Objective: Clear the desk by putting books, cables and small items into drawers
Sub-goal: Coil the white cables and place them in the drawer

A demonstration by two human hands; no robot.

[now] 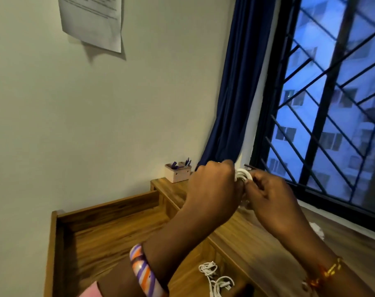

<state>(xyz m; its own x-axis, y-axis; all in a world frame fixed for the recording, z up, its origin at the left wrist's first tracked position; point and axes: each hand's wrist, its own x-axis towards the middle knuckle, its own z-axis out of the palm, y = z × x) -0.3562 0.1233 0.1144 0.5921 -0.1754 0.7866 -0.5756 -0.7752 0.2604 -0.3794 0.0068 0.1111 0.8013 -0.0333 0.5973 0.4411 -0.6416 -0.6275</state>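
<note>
Loose white cables [216, 277] in open drawer [109, 239] (wooden); both hands [235, 185] above, gripping coiled white cable [243, 175].

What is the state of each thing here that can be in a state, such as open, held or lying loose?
left hand: curled round the white cable coil
right hand: pinching the same coil
white cable coil: wound up, held in the air between both hands
drawer: open
loose white cables: lying tangled in the drawer
pink holder: upright on the desk shelf, pens inside
curtain: drawn aside
paper: hanging on the wall
</note>
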